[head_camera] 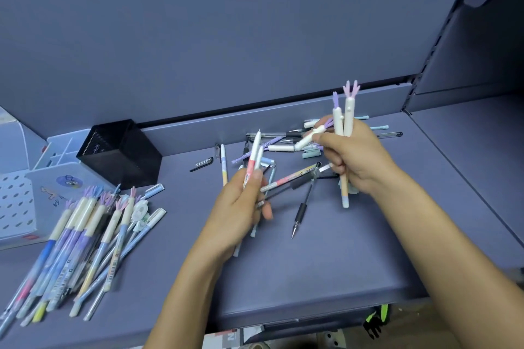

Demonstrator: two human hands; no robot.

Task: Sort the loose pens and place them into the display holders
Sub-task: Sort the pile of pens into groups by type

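My left hand [241, 207] grips a few slim pens [253, 156] upright above the shelf, white and pink ones. My right hand [354, 156] holds a small bunch of white pens with purple antler tops [347, 113], tips pointing down. Between and behind my hands lies a scattered heap of loose pens [283, 147]. A black gel pen [302, 207] lies on its own near the middle. At the left, a sorted pile of pastel pens [85, 241] is fanned out. A black mesh holder [122, 150] and a pale blue divided holder [61, 150] stand at the back left.
All of it rests on a blue-grey shelf [312, 263] with a back panel and a raised lip. A white perforated box [15, 201] sits at the far left edge. The shelf's front edge runs below my forearms, with floor clutter beneath.
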